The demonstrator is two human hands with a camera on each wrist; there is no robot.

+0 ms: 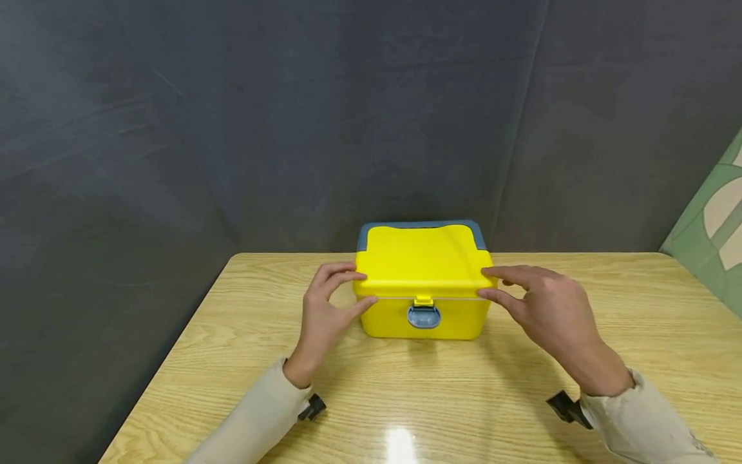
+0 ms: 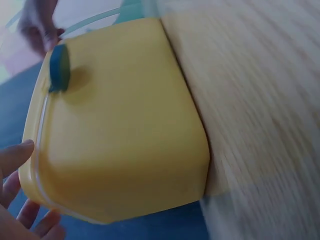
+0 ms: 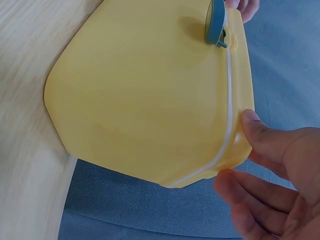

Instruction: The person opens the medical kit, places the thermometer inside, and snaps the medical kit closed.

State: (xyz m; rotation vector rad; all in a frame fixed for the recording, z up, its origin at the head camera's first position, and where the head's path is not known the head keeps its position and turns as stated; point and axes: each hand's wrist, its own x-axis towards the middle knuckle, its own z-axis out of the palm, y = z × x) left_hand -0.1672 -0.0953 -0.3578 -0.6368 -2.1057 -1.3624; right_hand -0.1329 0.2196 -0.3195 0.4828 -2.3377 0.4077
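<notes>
A yellow storage box [image 1: 379, 320] stands on the table, its yellow lid [image 1: 426, 258] down on the body. At the front centre, a blue-grey latch [image 1: 424, 316] sticks outward, unfastened. My left hand [image 1: 327, 312] grips the lid's left front corner, thumb on the front and fingers at the side. At the right front corner my right hand [image 1: 556, 312] pinches the lid the same way; its thumb [image 3: 253, 121] presses the lid's rim in the right wrist view. A pale seal line runs beneath the lid's rim. The inside of the box is hidden.
The box stands near the back edge of the wood-grain table [image 1: 232, 322]. Behind it hangs a dark grey curtain [image 1: 371, 116]. Green and cream patterned fabric [image 1: 719, 225] shows at the far right. Both wrists carry black mounts.
</notes>
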